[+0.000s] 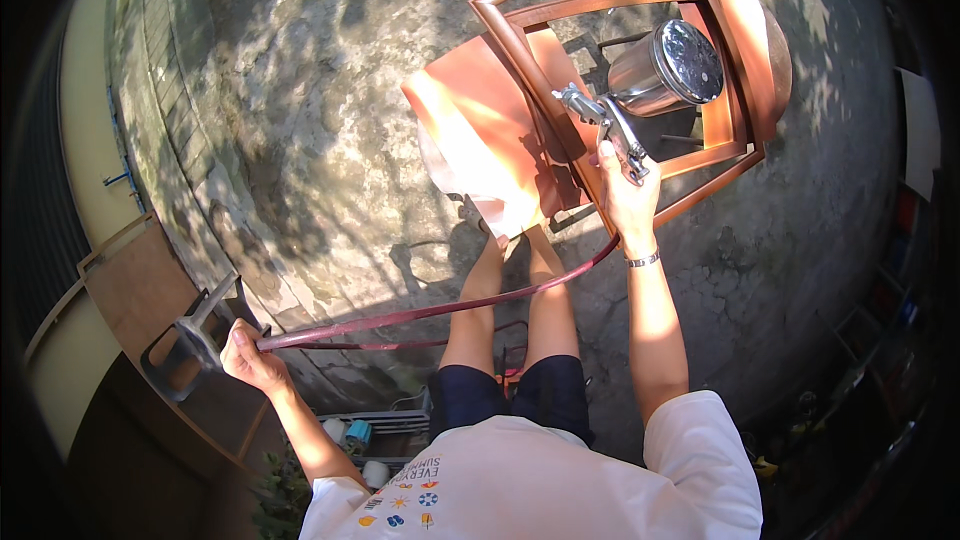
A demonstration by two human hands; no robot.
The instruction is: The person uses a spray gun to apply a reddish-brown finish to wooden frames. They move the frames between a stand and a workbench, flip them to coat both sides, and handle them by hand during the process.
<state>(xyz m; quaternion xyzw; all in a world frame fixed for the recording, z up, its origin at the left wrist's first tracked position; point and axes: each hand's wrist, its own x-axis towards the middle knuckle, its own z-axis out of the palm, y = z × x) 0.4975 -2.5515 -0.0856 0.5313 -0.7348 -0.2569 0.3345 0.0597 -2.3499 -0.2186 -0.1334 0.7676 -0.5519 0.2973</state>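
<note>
Outdoors, a spray gun (640, 90) is gripped in the right hand (625, 190) over a brown frame (540, 60) on the ground, while the left hand (248, 355) is clenched on the hose (430, 312). Even coats are best laid with the hose kept off wet paint.

Probably an outdoor workshop yard: cracked concrete ground (330, 140), spray gun (650, 90), painted wooden frame (600, 0).

Both hands closed: right hand (627, 190) stretched forward, left hand (247, 355) held out sideways.
</note>
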